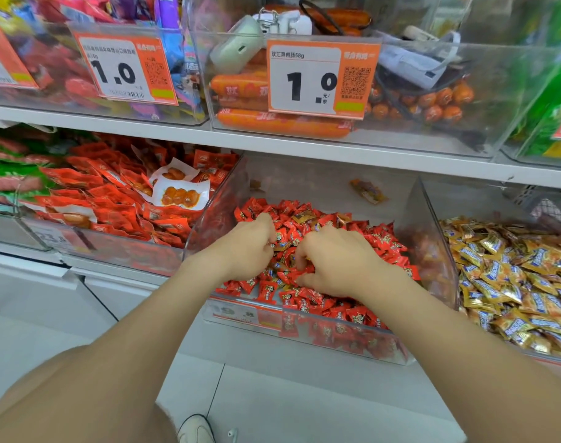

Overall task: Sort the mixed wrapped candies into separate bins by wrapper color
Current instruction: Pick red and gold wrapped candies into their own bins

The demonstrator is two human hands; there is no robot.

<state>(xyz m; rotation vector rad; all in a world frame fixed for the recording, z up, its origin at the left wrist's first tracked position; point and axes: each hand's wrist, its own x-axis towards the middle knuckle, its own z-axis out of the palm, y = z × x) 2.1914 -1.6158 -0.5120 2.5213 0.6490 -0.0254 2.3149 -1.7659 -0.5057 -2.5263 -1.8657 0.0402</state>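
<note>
Head view: both hands buried in red candies (336, 310)
Left hand (247, 247) and right hand (333, 263) were curled, their grip hidden; one gold candy (304, 215) beyond them seemed unsorted

Fingertips of the left hand (247, 247) and right hand (333, 260) are buried in the red candies (352, 238), so any grasp is hidden. At 3 o'clock the gold candies (512, 276) run off the edge. At 6 o'clock a shoe (196, 430) is cropped. The price label (237, 314) below the hands is blurred.
</note>
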